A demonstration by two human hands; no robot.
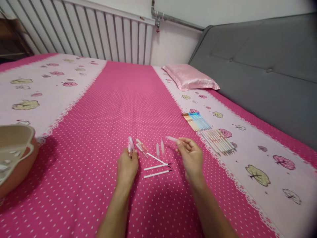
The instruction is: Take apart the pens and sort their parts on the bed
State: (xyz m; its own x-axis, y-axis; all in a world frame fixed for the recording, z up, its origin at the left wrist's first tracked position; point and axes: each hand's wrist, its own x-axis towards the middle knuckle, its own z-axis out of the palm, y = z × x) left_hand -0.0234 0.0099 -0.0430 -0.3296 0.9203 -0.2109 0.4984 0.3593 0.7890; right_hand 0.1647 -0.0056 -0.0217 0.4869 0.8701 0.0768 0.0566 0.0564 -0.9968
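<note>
pink tube [170, 138] is pinched by right grip [192, 155], long axis pointing left; pink pen parts [130, 143] are clasped in left grip [127, 164]; two loose tubes [162, 147] are laid between, nearer the right

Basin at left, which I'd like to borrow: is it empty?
Not empty: a few small white pieces lie inside the basin.

I can read no words, numbers, brands or signs from here. Nearer to me than the pink pillow [189, 76], the two rows of pens [198, 122] and the loose white refills [156, 174] look too small for print to be made out.
</note>
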